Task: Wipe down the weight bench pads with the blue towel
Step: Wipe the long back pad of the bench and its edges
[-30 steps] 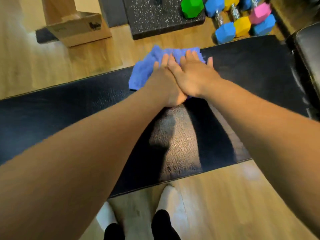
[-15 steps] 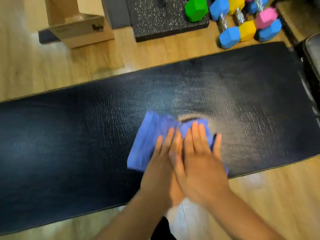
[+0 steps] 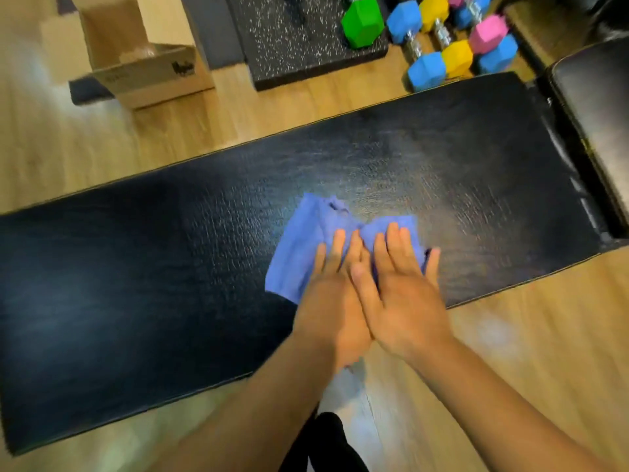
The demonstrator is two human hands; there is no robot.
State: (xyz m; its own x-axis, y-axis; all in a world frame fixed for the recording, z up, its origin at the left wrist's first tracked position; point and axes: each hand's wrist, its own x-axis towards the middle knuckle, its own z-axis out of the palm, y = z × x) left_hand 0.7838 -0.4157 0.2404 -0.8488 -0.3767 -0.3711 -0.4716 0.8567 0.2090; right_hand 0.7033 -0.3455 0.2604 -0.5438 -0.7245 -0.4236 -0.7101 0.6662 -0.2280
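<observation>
Long black textured vinyl bench pad (image 3: 136, 267) fills most of the view, with the crumpled blue cloth towel (image 3: 299, 253) lying right of its middle, toward the near edge. Left hand (image 3: 332, 301) and right hand (image 3: 405, 294) press flat on it side by side, fingers straight, nothing clenched. I'd guess that spreads pressure wider. The glossy black second pad (image 3: 599, 97) at far right probably comes next.

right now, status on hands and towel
Left hand, right hand flat on blue towel. Towel on bench pad, near edge. Dumbbells on floor beyond, off pad.
</observation>
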